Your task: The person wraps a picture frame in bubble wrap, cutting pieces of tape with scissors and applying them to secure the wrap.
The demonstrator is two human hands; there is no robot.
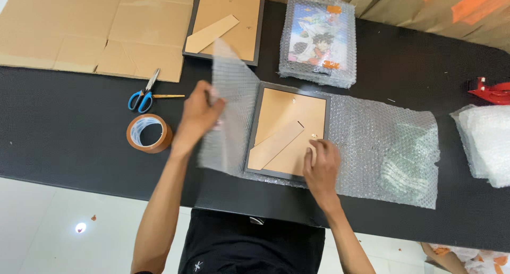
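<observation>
On the black table, head view: we saw a picture frame [287, 131] lying face down on a bubble wrap sheet [382, 146].
Left hand [199, 114]: we saw it pinching the sheet's left flap, lifted upright.
Right hand [320, 165]: we saw it pressing flat on the frame's backing.
Nearby: tape roll [149, 133], scissors [146, 96].

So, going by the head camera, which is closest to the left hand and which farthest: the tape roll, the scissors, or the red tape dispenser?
From the left hand:
1. Tape roll, just to its left.
2. Scissors, slightly farther, up and left.
3. Red tape dispenser, far across at the table's right edge.
</observation>
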